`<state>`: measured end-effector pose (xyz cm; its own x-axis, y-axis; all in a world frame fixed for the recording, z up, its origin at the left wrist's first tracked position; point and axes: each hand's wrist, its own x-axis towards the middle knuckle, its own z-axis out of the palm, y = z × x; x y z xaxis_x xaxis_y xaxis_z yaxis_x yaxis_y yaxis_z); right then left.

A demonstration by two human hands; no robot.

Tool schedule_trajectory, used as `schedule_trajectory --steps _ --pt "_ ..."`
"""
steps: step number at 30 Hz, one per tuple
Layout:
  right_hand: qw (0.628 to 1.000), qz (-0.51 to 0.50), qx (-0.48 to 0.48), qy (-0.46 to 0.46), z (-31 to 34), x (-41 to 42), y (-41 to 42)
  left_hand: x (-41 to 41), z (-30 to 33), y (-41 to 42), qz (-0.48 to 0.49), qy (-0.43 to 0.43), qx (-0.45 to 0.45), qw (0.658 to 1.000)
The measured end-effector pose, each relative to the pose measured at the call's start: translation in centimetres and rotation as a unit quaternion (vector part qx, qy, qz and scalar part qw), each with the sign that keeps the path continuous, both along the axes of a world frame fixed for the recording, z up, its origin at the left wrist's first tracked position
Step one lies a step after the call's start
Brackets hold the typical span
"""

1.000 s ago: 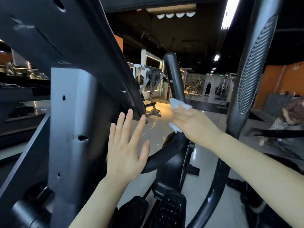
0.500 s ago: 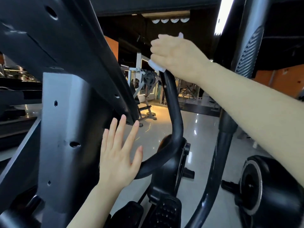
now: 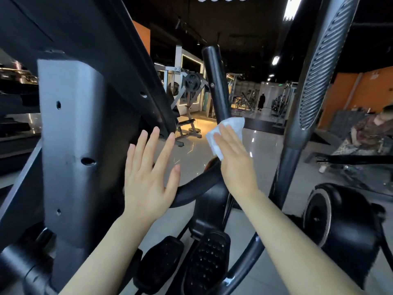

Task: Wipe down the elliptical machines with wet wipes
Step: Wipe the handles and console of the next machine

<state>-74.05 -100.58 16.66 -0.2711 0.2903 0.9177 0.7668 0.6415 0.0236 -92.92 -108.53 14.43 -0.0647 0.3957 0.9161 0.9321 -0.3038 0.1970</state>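
Observation:
I am close behind an elliptical machine. Its black handlebar [image 3: 215, 86] rises at centre and curves down to the left. My right hand [image 3: 234, 158] presses a white wet wipe [image 3: 227, 130] flat against the lower part of that bar, fingers straight. My left hand [image 3: 148, 175] hangs in the air with its fingers spread and holds nothing, just right of the grey upright column [image 3: 70, 145]. A ribbed grey moving arm [image 3: 323, 67] stands at the right. Black pedals [image 3: 206, 262] lie below.
A dark console frame [image 3: 89, 35] slants overhead at the left. A black flywheel housing [image 3: 340, 218] sits at lower right. A seated person [image 3: 372, 133] is at the far right, another person [image 3: 261, 101] far back, and weight machines [image 3: 187, 99] stand on the glossy floor.
My right hand came down from the top of the handlebar to its lower part, with the wipe now under flat fingers. My left hand stays spread in the air.

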Motion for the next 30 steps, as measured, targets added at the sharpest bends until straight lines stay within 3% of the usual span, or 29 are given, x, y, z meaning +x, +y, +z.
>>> schedule_trajectory --steps 5,7,11,12,14,15,17,19,21,24,27,30 --pt "0.996 -0.030 -0.059 0.065 -4.9 0.6 -2.7 0.0 0.1 0.0 0.003 0.000 -0.007 1.000" --pt "0.991 -0.005 -0.068 0.114 -4.8 0.1 -4.3 0.0 0.0 0.0 0.003 -0.002 -0.011 1.000" --pt "0.959 0.096 -0.187 0.188 -4.2 0.2 -8.0 0.1 0.0 -0.1 0.003 -0.003 -0.016 1.000" --pt "0.960 0.116 -0.166 0.191 -3.1 0.3 -8.2 0.1 -0.1 0.0 0.004 -0.001 -0.015 1.000" --pt "0.979 0.064 -0.033 0.189 0.1 0.5 -6.9 0.1 -0.1 0.0 0.006 0.004 -0.019 1.000" --pt "0.985 0.032 0.036 0.164 2.0 0.6 -5.7 0.0 -0.1 0.0 0.007 0.005 -0.022 1.000" --pt "0.994 0.010 0.111 -0.002 5.2 0.9 -2.3 0.0 -0.1 0.0 0.003 0.003 -0.025 1.000" --pt "0.980 0.012 0.076 -0.184 6.2 2.0 0.6 -0.1 -0.1 0.0 -0.002 -0.002 -0.023 1.000" --pt "0.971 0.009 0.000 -0.238 4.7 3.5 1.8 -0.1 -0.1 0.0 -0.006 -0.005 -0.022 1.000" --pt "0.981 -0.009 -0.105 -0.164 0.3 3.9 0.2 -0.1 -0.1 -0.1 -0.010 -0.008 -0.018 1.000" --pt "0.991 0.025 -0.131 0.000 -2.6 2.2 -3.1 -0.2 -0.2 0.0 -0.007 -0.005 -0.021 1.000" --pt "0.956 0.093 -0.220 0.168 -5.1 -0.5 -7.3 -0.1 -0.2 0.0 0.000 0.001 -0.026 1.000"
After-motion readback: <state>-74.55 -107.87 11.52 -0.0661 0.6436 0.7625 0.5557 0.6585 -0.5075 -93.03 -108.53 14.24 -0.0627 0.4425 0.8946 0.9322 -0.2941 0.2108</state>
